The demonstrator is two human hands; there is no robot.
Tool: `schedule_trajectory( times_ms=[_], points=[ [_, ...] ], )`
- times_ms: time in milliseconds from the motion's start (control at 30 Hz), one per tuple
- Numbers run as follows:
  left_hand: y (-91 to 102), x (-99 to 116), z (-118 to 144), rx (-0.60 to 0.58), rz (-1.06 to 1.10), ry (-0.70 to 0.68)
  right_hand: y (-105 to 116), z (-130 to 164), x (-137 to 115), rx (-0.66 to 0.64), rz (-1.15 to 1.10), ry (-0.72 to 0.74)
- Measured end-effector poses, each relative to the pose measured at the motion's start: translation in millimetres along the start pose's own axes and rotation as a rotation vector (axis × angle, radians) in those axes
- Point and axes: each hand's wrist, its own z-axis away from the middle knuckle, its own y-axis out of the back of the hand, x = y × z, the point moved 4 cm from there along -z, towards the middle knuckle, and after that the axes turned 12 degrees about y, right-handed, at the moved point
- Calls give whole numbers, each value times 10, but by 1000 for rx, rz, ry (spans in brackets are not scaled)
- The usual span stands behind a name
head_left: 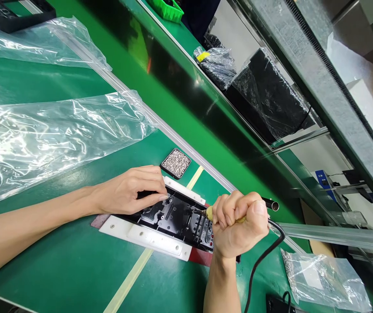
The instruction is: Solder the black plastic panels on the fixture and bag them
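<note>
My right hand [240, 224] is closed in a fist round the yellow handle [210, 213] of a soldering iron. Its metal tip [199, 212] points left, down at a black plastic housing [173, 213], and a black cord [264, 252] trails from it. Over the housing's left end lies my left hand [143, 187], thumb and index fingertip close together; whatever they pinch is too small to make out. White fixture blocks [147, 234] flank the housing along both long sides. Just beyond it, a small black tray [176, 163] is filled with tiny metal pieces.
Clear plastic bags [58, 139] spread over the green bench at left, beside a black frame part [13, 15]. A metal rail [173, 134] crosses behind the work. A bag of small pieces [326, 278] lies at right. Wrapped black parts [267, 95] sit beyond the divider.
</note>
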Motion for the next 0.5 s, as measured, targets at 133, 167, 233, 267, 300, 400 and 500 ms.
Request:
schedule_trajectory(
  times_ms=[133, 167, 233, 267, 300, 400, 500],
  points=[
    [1, -3, -2, 0, 1, 14, 3, 5, 6, -8, 10, -2],
    [1, -4, -1, -1, 1, 16, 4, 6, 5, -8, 13, -1],
    [1, -5, 0, -1, 2, 14, 4, 7, 2, -7, 16, 5],
    [1, -4, 1, 0, 3, 11, 3, 6, 0, -6, 16, 7],
    [2, -4, 2, 0, 2, 9, 3, 5, -1, -2, 17, 7],
    [4, -3, 5, 0, 3, 1, 1, 1, -4, 6, 19, 5],
    [5, -3, 9, -2, 1, -4, 1, 0, -5, 13, 11, -2]
  ],
)
